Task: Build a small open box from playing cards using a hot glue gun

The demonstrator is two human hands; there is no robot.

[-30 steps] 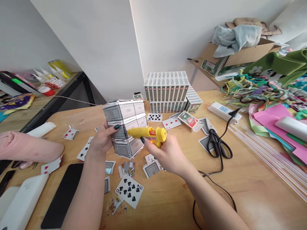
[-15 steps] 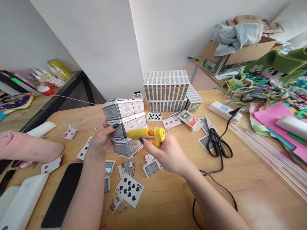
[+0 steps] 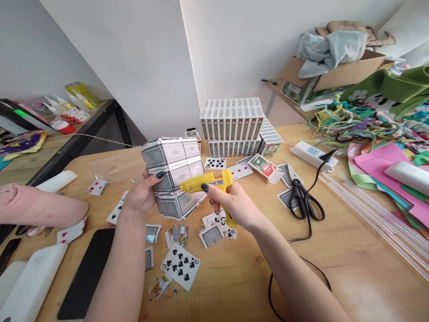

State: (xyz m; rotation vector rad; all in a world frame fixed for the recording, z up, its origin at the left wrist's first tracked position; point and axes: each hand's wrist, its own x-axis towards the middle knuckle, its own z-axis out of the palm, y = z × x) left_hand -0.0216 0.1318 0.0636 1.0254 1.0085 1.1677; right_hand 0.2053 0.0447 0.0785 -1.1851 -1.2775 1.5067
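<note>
Yellow plastic makes up the glue gun [image 3: 194, 183], near the centre of the frame, which the right hand [image 3: 236, 203] grips with its fingers wrapped around the handle; a pale label with dark print sits on its side, too small to read. Its metal nozzle points left at a banded card structure [image 3: 181, 162], left of centre, though whether the two touch I cannot tell. The left hand [image 3: 142, 192] clasps that structure by its left side, thumb pressed on the front, among patterned grey card backs that bear no readable words. Below, in the lower middle, a nine of spades [image 3: 181, 267] lies face up, its corner figures legible. Right of centre, an opened red-and-green card box [image 3: 263, 167] carries a pale emblem and fine lettering that cannot be made out. Behind it, in the upper middle, stacked card boxes [image 3: 231, 123] show repeated green sides with small red marks, likewise unreadable. Black scissors [image 3: 298, 199] lie farther right, near a white power strip [image 3: 313, 156].
</note>
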